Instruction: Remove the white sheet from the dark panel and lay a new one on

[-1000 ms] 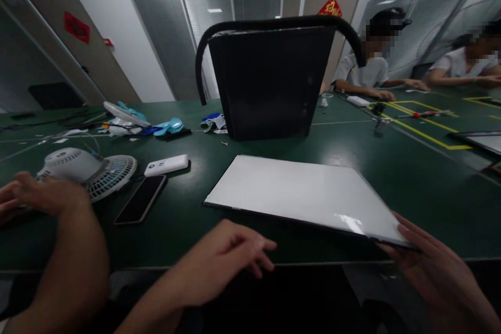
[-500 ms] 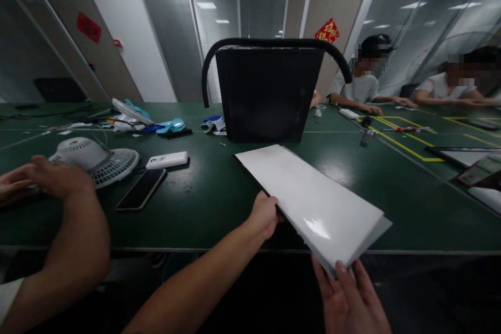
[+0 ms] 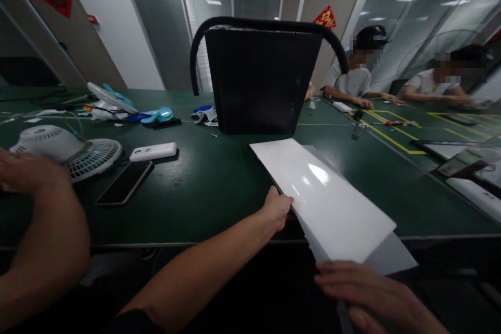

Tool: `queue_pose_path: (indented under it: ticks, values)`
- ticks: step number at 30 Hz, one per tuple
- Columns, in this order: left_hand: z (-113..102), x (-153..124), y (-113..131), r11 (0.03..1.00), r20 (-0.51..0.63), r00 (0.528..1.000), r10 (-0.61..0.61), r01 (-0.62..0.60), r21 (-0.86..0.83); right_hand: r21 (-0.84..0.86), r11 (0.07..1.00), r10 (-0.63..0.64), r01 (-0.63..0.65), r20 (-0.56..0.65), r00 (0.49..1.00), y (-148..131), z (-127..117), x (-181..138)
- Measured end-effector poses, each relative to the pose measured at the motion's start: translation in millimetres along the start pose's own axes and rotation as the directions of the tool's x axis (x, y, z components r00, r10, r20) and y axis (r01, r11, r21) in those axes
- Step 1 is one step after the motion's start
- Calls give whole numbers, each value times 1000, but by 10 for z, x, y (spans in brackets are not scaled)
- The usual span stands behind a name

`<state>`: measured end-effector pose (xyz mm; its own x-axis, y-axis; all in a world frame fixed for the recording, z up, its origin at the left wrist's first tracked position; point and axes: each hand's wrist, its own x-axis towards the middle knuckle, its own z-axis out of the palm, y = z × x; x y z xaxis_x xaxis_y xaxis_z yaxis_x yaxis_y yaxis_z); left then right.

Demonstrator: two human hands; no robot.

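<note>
A glossy white panel (image 3: 336, 203) slants from mid-table out over the near edge. Under it a thin grey translucent sheet (image 3: 391, 255) sticks out at the near right side. My left hand (image 3: 278, 207) is closed on the panel's left edge, thumb on top. My right hand (image 3: 371, 289) is at the panel's near end, fingers stretched and close together by its corner. Between its fingers and thumb shows a narrow dark-grey thing (image 3: 343, 315) that I cannot make out. Part of the right hand is blurred.
A black upright box (image 3: 262, 83) with a curved black tube stands behind. At left lie a phone (image 3: 125, 182), a white power bank (image 3: 153, 151) and a white fan (image 3: 94, 156) beside another person's hand (image 3: 33, 169). Two people sit at the far right.
The panel's near end has shifted right, and the grey sheet shows more beneath it. My right hand has turned from gripping the corner to lying across it. The view has swung slightly right and down.
</note>
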<state>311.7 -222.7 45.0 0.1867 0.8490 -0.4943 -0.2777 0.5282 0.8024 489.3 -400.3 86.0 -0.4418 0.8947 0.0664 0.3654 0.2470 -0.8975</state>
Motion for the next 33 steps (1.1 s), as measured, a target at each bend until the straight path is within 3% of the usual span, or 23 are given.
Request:
queue_pose_path:
  ticks: [2, 5, 7, 9, 11, 18, 27, 30, 33]
  values:
    - [133, 70, -52, 999, -3, 1000, 10, -10, 47, -321, 945, -132, 53, -227, 965, 69, -204, 117]
    - [336, 128, -109, 993, -15, 998, 55, -54, 104, -572, 820, -229, 2, -324, 918, 335, -494, 307]
    - [481, 152, -138, 987, -27, 996, 89, -84, 135, -642, 762, -146, -87, -302, 942, 551, -656, 418]
    - [628, 185, -170, 981, -34, 992, 119, -112, 160, -685, 699, 17, -207, -274, 962, 749, -774, 504]
    - [763, 230, -205, 976, -38, 990, 139, -131, 176, -711, 633, 151, -305, -273, 950, 921, -852, 570]
    - [986, 376, -270, 972, -49, 990, 133, -120, 202, -746, 508, 246, -431, -353, 903, 1415, -1100, 709]
    - [842, 319, -212, 987, 69, 991, 112, -120, 109, -724, 442, 276, -529, -451, 848, 1714, -1496, 852]
    - [630, 190, -129, 991, 102, 988, 119, -124, 42, -706, 441, 303, -554, -464, 832, 1832, -1686, 833]
    - [220, -14, -6, 995, 115, 988, 102, -100, -19, -713, 467, 302, -523, -428, 852, 1961, -1857, 749]
